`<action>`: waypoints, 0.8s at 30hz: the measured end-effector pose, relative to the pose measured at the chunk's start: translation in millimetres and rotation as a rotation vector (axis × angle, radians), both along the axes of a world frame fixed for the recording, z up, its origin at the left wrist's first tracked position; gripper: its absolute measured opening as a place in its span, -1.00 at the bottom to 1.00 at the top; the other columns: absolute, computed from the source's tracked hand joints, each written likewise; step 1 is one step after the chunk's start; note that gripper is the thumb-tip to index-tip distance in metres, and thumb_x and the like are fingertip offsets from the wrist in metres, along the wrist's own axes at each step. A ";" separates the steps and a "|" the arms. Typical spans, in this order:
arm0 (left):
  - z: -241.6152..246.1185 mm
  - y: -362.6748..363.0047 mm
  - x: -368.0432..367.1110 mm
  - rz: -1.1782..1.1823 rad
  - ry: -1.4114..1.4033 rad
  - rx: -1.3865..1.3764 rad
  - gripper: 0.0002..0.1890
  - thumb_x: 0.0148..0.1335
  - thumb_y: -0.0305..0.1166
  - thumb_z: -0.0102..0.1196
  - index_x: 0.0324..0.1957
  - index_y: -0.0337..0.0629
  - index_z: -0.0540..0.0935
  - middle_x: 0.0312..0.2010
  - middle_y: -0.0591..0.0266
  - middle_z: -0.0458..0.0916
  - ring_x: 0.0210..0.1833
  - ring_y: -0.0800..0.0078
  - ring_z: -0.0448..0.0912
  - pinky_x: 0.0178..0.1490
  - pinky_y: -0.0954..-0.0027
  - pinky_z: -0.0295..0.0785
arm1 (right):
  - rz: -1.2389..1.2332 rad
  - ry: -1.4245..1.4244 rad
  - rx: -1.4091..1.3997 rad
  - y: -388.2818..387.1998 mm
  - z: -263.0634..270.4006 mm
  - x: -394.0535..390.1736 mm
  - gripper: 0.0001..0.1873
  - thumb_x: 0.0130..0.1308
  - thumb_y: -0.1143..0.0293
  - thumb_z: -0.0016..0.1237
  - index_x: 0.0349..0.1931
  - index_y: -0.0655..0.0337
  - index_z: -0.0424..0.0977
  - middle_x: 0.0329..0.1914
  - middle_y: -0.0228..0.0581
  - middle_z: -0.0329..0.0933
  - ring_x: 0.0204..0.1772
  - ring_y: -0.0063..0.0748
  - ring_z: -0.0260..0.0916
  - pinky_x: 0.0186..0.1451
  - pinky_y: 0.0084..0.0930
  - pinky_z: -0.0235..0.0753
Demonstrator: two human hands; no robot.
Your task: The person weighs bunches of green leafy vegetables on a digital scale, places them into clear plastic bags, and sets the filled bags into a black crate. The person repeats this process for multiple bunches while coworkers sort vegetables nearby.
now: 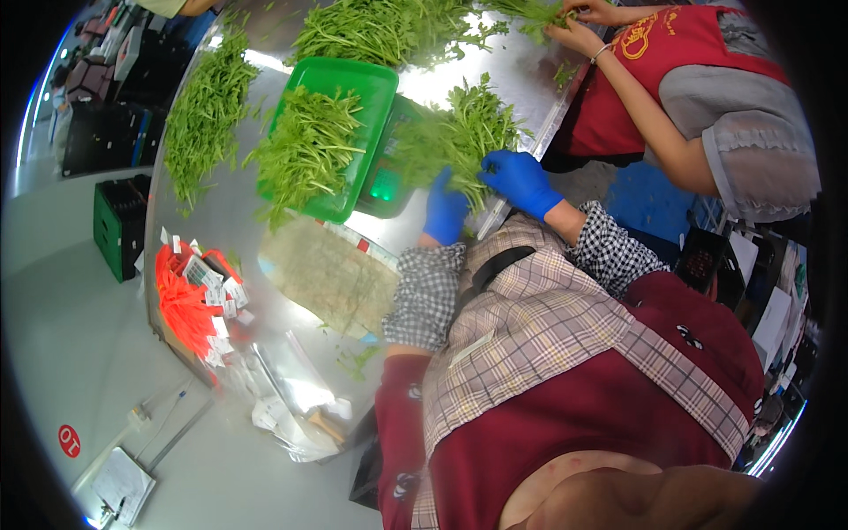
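My left hand [447, 209], in a blue glove and blurred, is beside the lower stems of a bunch of leafy greens [487, 122]; whether its fingers grip any cannot be told. My right hand [523, 182], also blue-gloved, has its fingers closed on the stems of this bunch at the table's near edge. Left of the hands, a green plastic tray [381, 83] holds another pile of cut greens [311, 139]. The tray sits on a green digital scale [384, 192] with a lit display, partly hidden by the tray and blurred leaves.
More greens [371, 30] lie at the back of the metal table [258, 159], others [209, 112] along its left side. A stained cloth [331, 278], red tagged ties [182, 298] and plastic bags [291, 417] lie nearer. A co-worker's hands [580, 26] handle greens at the upper right.
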State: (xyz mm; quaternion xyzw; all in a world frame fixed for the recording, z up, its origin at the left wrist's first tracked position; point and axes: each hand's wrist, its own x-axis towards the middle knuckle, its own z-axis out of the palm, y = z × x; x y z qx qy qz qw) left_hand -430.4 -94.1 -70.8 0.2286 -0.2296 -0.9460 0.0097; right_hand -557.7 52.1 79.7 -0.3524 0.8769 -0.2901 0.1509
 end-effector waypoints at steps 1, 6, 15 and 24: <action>0.7 -0.2 1.1 -0.023 0.041 -0.021 -0.39 0.33 -0.68 -0.13 0.42 -0.28 0.11 -0.31 0.11 0.56 -0.35 0.49 0.57 -0.23 0.51 0.58 | -0.022 -0.031 -0.011 -0.5 -2.2 -3.5 -0.67 0.17 0.06 0.16 -0.26 0.12 0.64 -0.34 -0.09 0.63 -0.28 -0.08 0.60 -0.16 -0.29 0.56; -17.4 9.5 -0.1 0.053 0.022 -0.065 -0.40 0.31 -0.70 -0.13 0.41 -0.31 0.14 -0.29 0.12 0.57 -0.36 0.51 0.56 -0.29 0.56 0.54 | -0.078 -0.095 -0.037 5.3 -3.9 -29.1 -0.67 0.23 0.09 0.09 -0.18 0.12 0.65 -0.23 -0.08 0.64 -0.19 -0.05 0.60 -0.08 -0.30 0.56; -17.3 10.0 -1.8 0.078 -0.085 -0.183 -0.40 0.30 -0.68 -0.11 0.39 -0.30 0.18 -0.23 0.14 0.56 -0.35 0.55 0.54 -0.34 0.59 0.50 | -0.265 -0.180 0.051 18.5 3.0 -57.5 -0.60 0.23 0.03 0.07 -0.09 0.13 0.61 -0.17 -0.08 0.65 -0.13 -0.09 0.61 -0.03 -0.31 0.54; 54.8 29.7 -27.2 0.164 -0.108 -0.778 -0.61 0.34 -0.42 0.06 0.18 -0.33 0.51 -0.28 0.23 0.61 -0.35 0.55 0.51 -0.22 0.51 0.45 | -0.074 -0.245 0.070 -0.7 -29.9 -38.6 -0.60 0.22 0.08 0.12 -0.09 0.21 0.56 -0.23 -0.08 0.64 -0.15 -0.16 0.61 -0.04 -0.37 0.54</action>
